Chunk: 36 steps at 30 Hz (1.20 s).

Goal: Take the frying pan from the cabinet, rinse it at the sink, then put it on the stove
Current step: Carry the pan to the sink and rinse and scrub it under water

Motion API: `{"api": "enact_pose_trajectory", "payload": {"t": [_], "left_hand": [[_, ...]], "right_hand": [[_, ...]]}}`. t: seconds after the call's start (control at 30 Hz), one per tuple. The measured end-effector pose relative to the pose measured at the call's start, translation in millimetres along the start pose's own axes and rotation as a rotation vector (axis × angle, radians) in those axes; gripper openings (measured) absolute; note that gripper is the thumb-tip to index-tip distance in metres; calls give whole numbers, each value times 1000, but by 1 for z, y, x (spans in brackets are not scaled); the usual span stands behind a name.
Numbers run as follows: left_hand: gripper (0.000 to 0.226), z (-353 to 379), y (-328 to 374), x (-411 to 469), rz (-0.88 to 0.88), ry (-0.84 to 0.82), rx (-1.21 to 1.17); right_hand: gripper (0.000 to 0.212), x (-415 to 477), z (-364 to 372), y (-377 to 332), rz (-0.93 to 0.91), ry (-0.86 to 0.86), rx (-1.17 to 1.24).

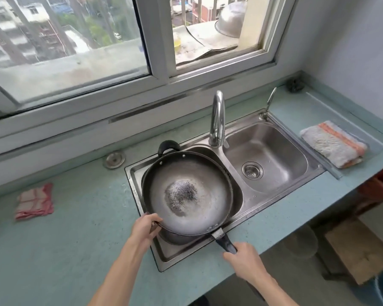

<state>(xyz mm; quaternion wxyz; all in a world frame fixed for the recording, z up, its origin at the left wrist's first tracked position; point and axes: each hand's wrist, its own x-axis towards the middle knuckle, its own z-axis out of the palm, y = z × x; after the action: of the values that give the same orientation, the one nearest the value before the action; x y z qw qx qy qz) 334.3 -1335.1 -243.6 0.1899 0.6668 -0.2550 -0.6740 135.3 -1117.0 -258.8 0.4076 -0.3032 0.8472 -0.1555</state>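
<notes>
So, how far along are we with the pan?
Done: the pan is out and over the left basin of the sink. In hand: right hand grips its handle, left hand holds the rim; no water shows at the faucet. Left: rinsing, then the stove, not in view.

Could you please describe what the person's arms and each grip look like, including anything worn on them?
The left grip and right grip are bare hands: no gloves, and no rings or watch that I can see. The left forearm and right forearm are bare as far as the frame shows, with no sleeve or wristband in view.
</notes>
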Motion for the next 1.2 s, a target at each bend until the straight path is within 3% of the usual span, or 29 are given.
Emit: {"api": "enact_pose_trajectory", "payload": {"t": [0.27,0.47,0.6,0.83,0.9,0.97,1.03,1.1,1.2], "left_hand": [[24,9,10,38,-46,-26,101],[12,16,11,41,-82,-78,192],[27,15,12,34,-106,-125,119],[25,17,22,24,-60,-66,158],[33,20,30,18,-52,-25,233],[58,23,40,13,20,44,386],[67,31,54,3,171,118,519],[57,49,73,-13,324,71,503],[40,91,102,-46,466,-180,393]], "right_hand": [[37,10,18,-9,72,43,9],[52,9,25,-7,89,80,58],[48,9,22,-6,119,4,42],[41,4,-1,-17,97,-151,-217],[43,0,-13,-17,79,-135,-259],[46,-1,-27,-16,72,-102,-257],[45,6,-43,-16,60,-69,-237],[44,23,-60,-18,48,-37,-210],[32,61,-84,-31,-6,0,-140]]}}
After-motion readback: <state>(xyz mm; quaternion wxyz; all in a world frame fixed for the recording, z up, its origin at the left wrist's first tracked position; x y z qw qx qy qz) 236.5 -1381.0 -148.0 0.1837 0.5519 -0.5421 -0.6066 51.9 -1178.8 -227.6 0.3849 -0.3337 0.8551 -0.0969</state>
